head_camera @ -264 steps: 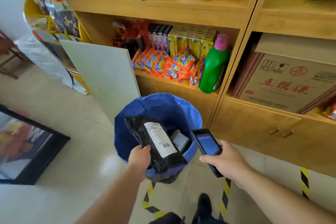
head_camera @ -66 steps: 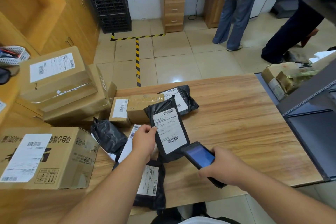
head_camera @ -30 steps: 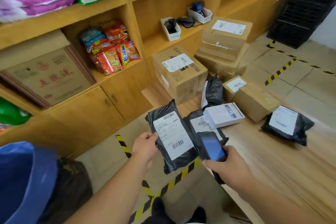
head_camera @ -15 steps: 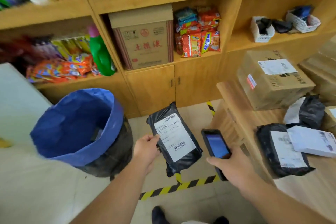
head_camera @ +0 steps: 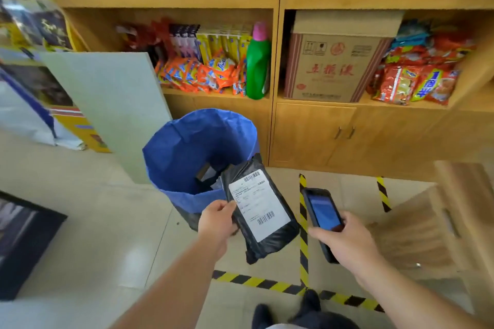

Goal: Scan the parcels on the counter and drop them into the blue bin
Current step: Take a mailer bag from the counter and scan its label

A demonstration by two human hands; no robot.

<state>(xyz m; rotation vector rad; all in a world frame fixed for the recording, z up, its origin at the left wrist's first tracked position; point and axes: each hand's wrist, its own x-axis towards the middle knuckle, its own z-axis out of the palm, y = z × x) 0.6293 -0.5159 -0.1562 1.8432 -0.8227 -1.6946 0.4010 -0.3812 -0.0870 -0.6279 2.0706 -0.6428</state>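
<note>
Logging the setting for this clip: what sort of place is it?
Probably a small shop doubling as a parcel pickup point: snack packets on wooden shelves, a labelled black parcel, and a handheld scanner.

Two bare forearms are seen, with no sleeve reaching the wrists. No ring, watch or glove is worn on the left hand (head_camera: 217,220) or the right hand (head_camera: 347,243). Below the hands, dark shoes (head_camera: 310,302) and dark trousers (head_camera: 320,322) are visible, and a strip of pale garment is glimpsed at the bottom edge.
</note>
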